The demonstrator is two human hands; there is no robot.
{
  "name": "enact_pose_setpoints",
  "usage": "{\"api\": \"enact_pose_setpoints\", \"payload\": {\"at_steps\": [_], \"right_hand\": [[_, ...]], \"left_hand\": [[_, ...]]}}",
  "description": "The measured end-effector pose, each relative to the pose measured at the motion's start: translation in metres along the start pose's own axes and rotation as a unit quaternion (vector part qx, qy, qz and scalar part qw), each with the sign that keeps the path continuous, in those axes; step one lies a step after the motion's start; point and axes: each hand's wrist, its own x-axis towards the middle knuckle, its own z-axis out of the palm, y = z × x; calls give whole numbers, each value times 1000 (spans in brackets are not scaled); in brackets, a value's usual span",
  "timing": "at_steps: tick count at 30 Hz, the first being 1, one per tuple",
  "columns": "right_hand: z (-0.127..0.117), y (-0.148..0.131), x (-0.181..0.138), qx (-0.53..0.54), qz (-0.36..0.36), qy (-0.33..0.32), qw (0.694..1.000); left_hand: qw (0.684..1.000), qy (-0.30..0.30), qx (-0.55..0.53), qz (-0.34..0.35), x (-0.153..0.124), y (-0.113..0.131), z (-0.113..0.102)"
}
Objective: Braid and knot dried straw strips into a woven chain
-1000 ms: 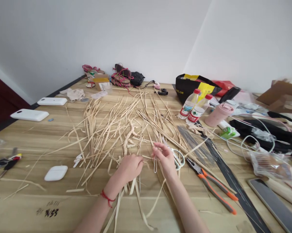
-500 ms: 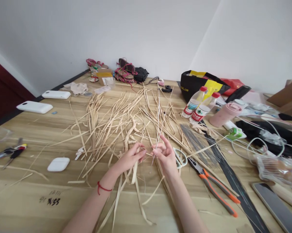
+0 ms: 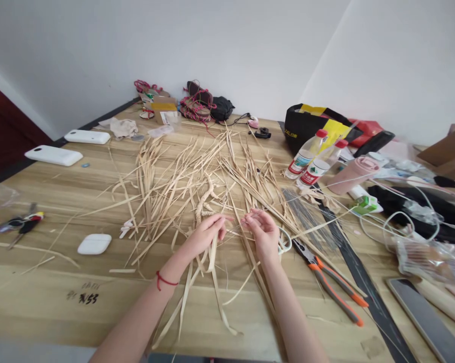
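Note:
My left hand [image 3: 208, 235] is closed at the lower end of a small branching figure woven from straw strips [image 3: 204, 199], hiding that end. Pale flat strips [image 3: 212, 254] hang below its fingers. Just to the right, my right hand [image 3: 263, 233] has its fingers curled and thumb against the fingertips, pinching thin wire that is faint and blurred. A small gap separates the two hands. White-handled scissors [image 3: 285, 241] lie partly hidden behind my right hand. Loose straw strips [image 3: 147, 186] spread around and beyond both hands.
Orange-handled pliers [image 3: 331, 282] and a bundle of thin grey wires [image 3: 310, 217] lie right. Farther right are two water bottles [image 3: 306, 157], a pink tumbler [image 3: 353, 175] and a phone [image 3: 426, 317]. A white earphone case [image 3: 94, 244] and cutting tools [image 3: 21, 225] are left.
The silvery wires that stood upright from my right hand have swung out of that position. My left fingers have drawn closer together, and my right hand has shifted slightly right.

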Motion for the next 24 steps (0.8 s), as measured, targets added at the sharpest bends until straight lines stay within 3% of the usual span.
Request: {"api": "enact_pose_setpoints", "payload": {"at_steps": [10,24], "right_hand": [[1,3,0,-42,-15,1,999],[0,6,-1,-52,17,-30,998]], "left_hand": [[999,38,5,2,5,-7,-3],[997,67,30,8,4,-11,-2]]}}
